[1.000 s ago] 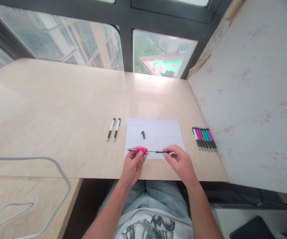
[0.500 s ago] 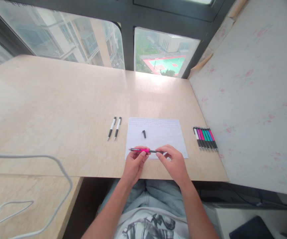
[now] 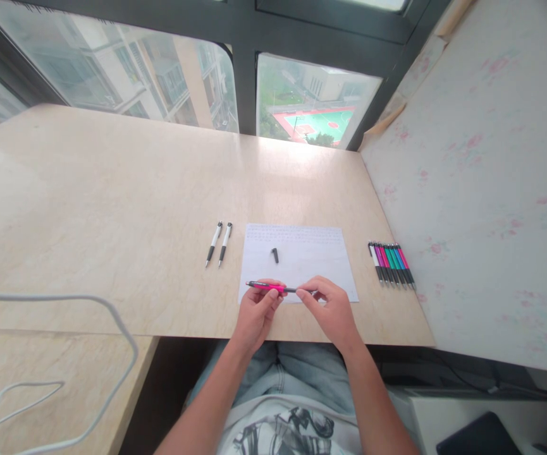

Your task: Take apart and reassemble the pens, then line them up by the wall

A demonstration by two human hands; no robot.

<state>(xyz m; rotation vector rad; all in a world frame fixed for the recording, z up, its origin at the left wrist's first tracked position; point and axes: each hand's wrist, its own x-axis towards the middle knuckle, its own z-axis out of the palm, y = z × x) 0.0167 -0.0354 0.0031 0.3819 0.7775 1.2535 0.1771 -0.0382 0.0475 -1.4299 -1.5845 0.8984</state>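
My left hand (image 3: 257, 314) pinches a pink pen barrel (image 3: 266, 286) with a black clip, held level over the near edge of the written paper (image 3: 306, 256). From the barrel's right end sticks out a thin dark refill (image 3: 291, 290). Its far end is between the thumb and fingertips of my right hand (image 3: 330, 309), where the tip is hidden. Just beyond the hands, a small black pen grip (image 3: 274, 255) lies loose on the sheet.
Left of the paper lie two white pens (image 3: 219, 244) with black grips, side by side. A row of several coloured pens (image 3: 391, 264) is at the right, near the patterned wall (image 3: 482, 221). A white cable (image 3: 112, 309) loops at lower left.
The pink pen has tilted very slightly, its right side a touch lower. Both hands keep their hold and nearly the same place.
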